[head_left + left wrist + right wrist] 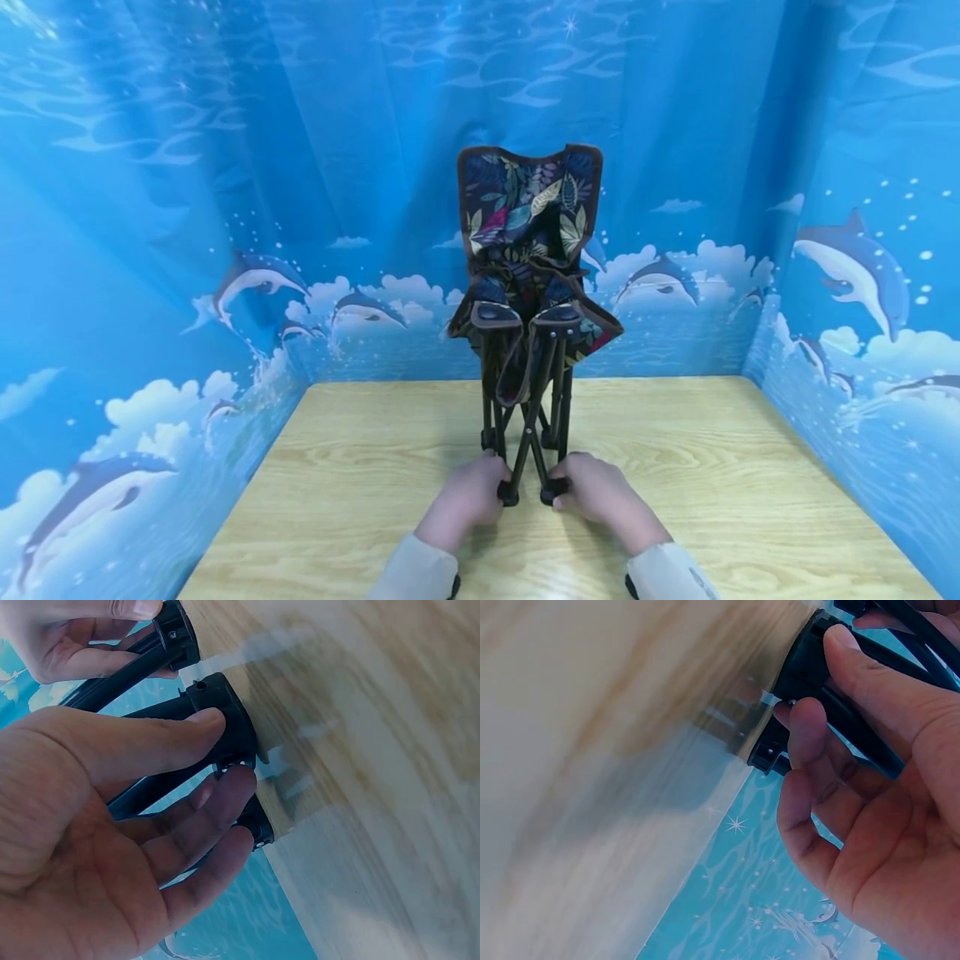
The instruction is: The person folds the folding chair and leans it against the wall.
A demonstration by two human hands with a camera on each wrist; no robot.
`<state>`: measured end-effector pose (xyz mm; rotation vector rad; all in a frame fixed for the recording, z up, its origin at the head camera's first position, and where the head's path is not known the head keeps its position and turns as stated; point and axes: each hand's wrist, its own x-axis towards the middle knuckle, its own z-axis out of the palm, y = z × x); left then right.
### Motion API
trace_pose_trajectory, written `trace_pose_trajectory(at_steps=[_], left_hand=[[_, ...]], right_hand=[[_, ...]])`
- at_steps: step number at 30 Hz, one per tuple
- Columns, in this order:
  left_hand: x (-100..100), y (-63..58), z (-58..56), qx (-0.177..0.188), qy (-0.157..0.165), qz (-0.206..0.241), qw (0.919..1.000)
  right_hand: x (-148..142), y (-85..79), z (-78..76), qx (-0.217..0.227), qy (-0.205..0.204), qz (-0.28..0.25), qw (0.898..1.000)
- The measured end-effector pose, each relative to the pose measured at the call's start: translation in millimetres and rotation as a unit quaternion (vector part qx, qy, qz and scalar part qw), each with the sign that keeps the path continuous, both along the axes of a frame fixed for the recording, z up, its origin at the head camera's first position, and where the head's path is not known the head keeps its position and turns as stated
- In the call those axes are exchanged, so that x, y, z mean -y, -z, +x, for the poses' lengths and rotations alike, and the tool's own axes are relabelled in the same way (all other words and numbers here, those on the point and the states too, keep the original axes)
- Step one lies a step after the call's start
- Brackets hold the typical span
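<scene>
A folding chair [529,192] with dark leaf-patterned fabric stands upright on the table, its black legs drawn close together and crossing. My left hand [468,496] grips the black foot [509,493] of the front left leg. In the left wrist view, the thumb and curled fingers of that left hand [112,817] pinch the foot from both sides. On the other side, my right hand [600,497] holds the front right foot [553,490]. The right wrist view shows the right hand [885,765] with its thumb on the foot [802,667] and its fingers bent around it.
The wood-grain table [360,467] extends around the chair on both sides. Blue curtains [360,167] printed with dolphins and clouds stand behind the table and along its left and right edges.
</scene>
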<state>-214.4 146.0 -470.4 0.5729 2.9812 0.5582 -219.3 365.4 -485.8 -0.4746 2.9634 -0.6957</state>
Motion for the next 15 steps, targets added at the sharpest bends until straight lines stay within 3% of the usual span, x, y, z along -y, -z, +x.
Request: trace_pose_trajectory(at_steps=[9,15], left_hand=[[-0.6,2.1,-9.6,0.033,-0.011,0.020,0.9992],[-0.7,-0.5,-12.4,0.023,-0.002,0.009,0.9997]], right_hand=[[1.4,-4.1,-6.4,0.012,0.008,0.006,1.000],[1.8,-5.1,-9.6,0.017,0.014,0.005,1.000]])
